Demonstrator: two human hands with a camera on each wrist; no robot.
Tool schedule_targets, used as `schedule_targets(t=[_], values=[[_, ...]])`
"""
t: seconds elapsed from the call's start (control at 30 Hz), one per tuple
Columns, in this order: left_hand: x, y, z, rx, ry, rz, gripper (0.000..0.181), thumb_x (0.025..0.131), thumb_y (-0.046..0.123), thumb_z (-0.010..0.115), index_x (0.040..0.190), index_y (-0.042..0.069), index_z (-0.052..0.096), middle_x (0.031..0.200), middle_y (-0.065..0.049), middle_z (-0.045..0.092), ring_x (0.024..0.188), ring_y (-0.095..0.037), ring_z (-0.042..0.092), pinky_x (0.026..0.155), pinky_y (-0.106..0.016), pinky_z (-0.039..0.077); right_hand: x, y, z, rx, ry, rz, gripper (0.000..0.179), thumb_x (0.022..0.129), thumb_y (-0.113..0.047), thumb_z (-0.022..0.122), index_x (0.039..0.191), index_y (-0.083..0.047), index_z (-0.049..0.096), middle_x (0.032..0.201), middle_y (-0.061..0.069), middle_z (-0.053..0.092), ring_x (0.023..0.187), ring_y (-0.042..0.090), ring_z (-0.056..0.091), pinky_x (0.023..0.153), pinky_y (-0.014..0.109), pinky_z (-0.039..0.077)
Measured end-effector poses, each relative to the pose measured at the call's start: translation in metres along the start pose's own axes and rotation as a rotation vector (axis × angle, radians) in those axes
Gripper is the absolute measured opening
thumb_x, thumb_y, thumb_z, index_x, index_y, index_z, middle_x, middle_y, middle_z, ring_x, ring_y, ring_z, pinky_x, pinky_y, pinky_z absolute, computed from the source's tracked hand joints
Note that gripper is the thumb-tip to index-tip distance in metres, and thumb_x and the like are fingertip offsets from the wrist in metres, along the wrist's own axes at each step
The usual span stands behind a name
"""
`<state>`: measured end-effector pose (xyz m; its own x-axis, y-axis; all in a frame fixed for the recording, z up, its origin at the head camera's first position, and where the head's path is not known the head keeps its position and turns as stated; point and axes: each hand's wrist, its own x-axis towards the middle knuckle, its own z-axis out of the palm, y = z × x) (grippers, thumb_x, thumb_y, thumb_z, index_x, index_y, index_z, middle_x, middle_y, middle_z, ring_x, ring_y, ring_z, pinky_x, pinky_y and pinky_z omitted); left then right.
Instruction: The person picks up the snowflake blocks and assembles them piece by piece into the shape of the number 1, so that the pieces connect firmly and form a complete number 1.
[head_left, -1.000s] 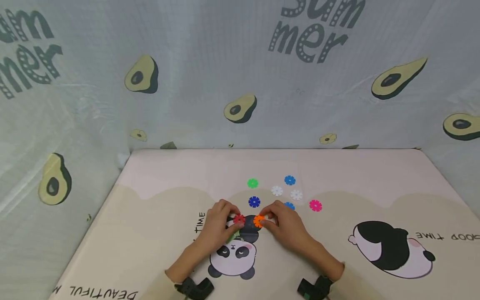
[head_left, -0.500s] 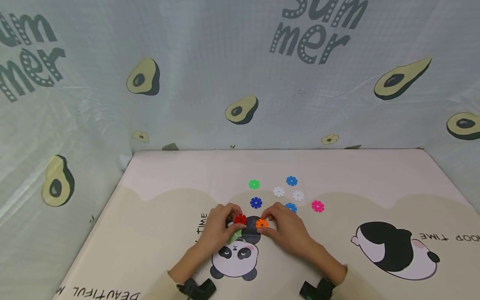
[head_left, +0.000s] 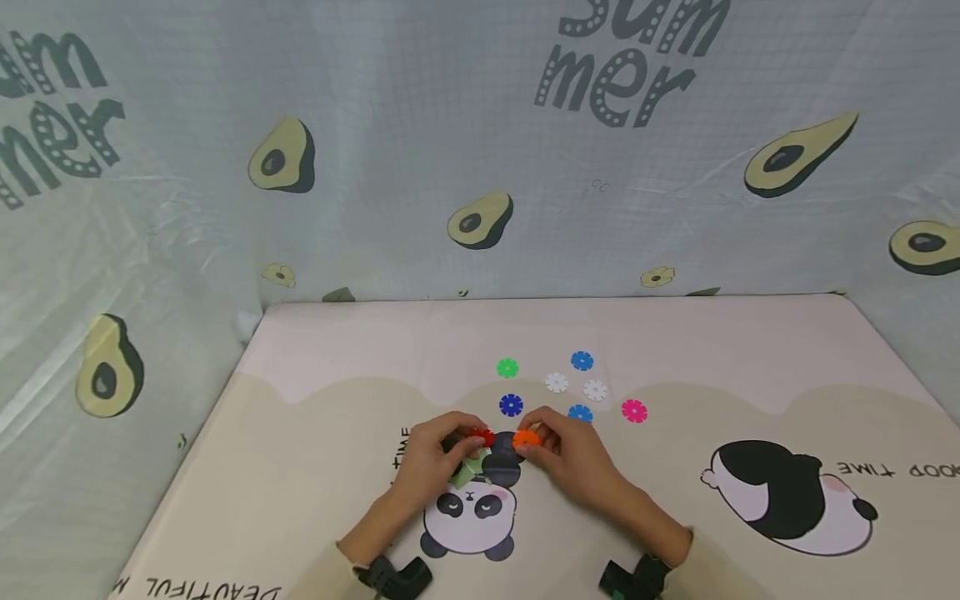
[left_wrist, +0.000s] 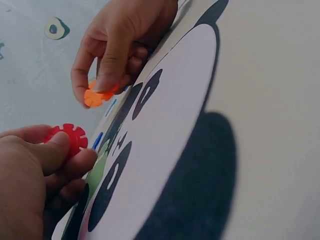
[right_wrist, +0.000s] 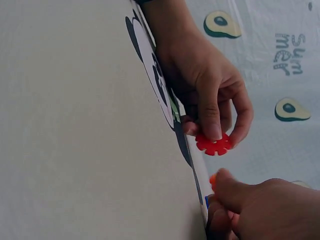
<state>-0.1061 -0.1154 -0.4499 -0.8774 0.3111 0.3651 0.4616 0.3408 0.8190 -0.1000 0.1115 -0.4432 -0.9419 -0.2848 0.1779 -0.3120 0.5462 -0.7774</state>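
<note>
My left hand [head_left: 431, 458] pinches a red notched plastic disc [left_wrist: 73, 140] between thumb and fingers. Across from it, my right hand [head_left: 573, 450] pinches an orange notched disc [left_wrist: 98, 95] the same way. Both discs are held above the table over the printed panda [head_left: 470, 517], a small gap between them in the head view. In the right wrist view the red disc [right_wrist: 214, 144] shows its notched rim, while the orange one [right_wrist: 213, 182] is mostly hidden behind my right thumb.
Beyond the hands several notched discs lie on the table [head_left: 337, 500]: a green disc [head_left: 507, 368], a dark blue disc [head_left: 511, 405], two white, two lighter blue and a pink disc [head_left: 633, 411]. One light blue disc [head_left: 581, 413] lies close to my right hand. A patterned curtain [head_left: 390, 125] stands behind.
Both hands have tilted their discs, so the red and orange faces look narrower from above. The orange disc has shifted slightly right. The discs on the table stay in place.
</note>
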Motion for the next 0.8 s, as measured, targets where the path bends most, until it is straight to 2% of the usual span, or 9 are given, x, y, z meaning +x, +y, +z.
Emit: schedule_targets(t=[0.1, 0.23, 0.33, 0.43, 0.57, 0.8], values=[[0.0, 0.002, -0.001, -0.071, -0.008, 0.013, 0.021, 0.082, -0.003, 0.07, 0.102, 0.006, 0.068, 0.087, -0.008, 0.07, 0.069, -0.019, 0.067, 0.07, -0.027, 0.054, 0.001, -0.001, -0.001, 0.09, -0.002, 0.043, 0.026, 0.084, -0.019, 0.075, 0.108, -0.023, 0.066, 0.066, -0.009, 0.054, 0.057, 0.009, 0.052, 0.052, 0.024, 0.045], [0.003, 0.024, -0.006, -0.106, -0.026, 0.017, 0.02, 0.083, -0.009, 0.067, 0.101, -0.003, 0.065, 0.088, -0.015, 0.07, 0.071, -0.027, 0.069, 0.075, -0.034, 0.055, 0.002, -0.004, -0.003, 0.231, -0.05, 0.134, 0.03, 0.088, -0.016, 0.07, 0.117, -0.021, 0.066, 0.067, -0.003, 0.059, 0.055, 0.015, 0.058, 0.053, 0.027, 0.05], [0.003, 0.037, -0.008, -0.108, -0.033, 0.015, 0.018, 0.083, -0.012, 0.065, 0.099, -0.005, 0.063, 0.086, -0.017, 0.069, 0.071, -0.029, 0.069, 0.074, -0.035, 0.055, 0.002, -0.006, -0.004, 0.326, -0.118, 0.149, 0.033, 0.092, -0.012, 0.065, 0.125, -0.017, 0.063, 0.073, 0.002, 0.063, 0.058, 0.019, 0.061, 0.056, 0.029, 0.053], [0.003, 0.037, -0.007, -0.136, -0.057, 0.008, 0.015, 0.084, -0.011, 0.064, 0.098, -0.005, 0.063, 0.084, -0.018, 0.069, 0.071, -0.03, 0.068, 0.072, -0.034, 0.055, 0.002, -0.005, -0.005, 0.357, -0.166, 0.136, 0.036, 0.094, -0.011, 0.061, 0.13, -0.015, 0.059, 0.077, 0.003, 0.064, 0.061, 0.019, 0.061, 0.059, 0.029, 0.053], [0.003, 0.036, -0.006, -0.19, -0.099, 0.001, 0.013, 0.085, -0.011, 0.064, 0.097, -0.007, 0.062, 0.082, -0.02, 0.069, 0.071, -0.032, 0.069, 0.07, -0.032, 0.055, 0.001, -0.003, -0.006, 0.353, -0.19, 0.142, 0.036, 0.095, -0.012, 0.06, 0.13, -0.016, 0.057, 0.077, 0.003, 0.064, 0.062, 0.02, 0.061, 0.06, 0.028, 0.052], [0.003, 0.04, -0.005, -0.26, -0.099, -0.072, 0.011, 0.085, -0.013, 0.063, 0.095, -0.01, 0.061, 0.086, -0.024, 0.069, 0.075, -0.037, 0.068, 0.068, -0.035, 0.056, 0.003, 0.0, -0.007, 0.406, -0.216, 0.164, 0.032, 0.096, -0.01, 0.058, 0.128, -0.014, 0.059, 0.078, 0.003, 0.068, 0.067, 0.022, 0.064, 0.068, 0.029, 0.054]])
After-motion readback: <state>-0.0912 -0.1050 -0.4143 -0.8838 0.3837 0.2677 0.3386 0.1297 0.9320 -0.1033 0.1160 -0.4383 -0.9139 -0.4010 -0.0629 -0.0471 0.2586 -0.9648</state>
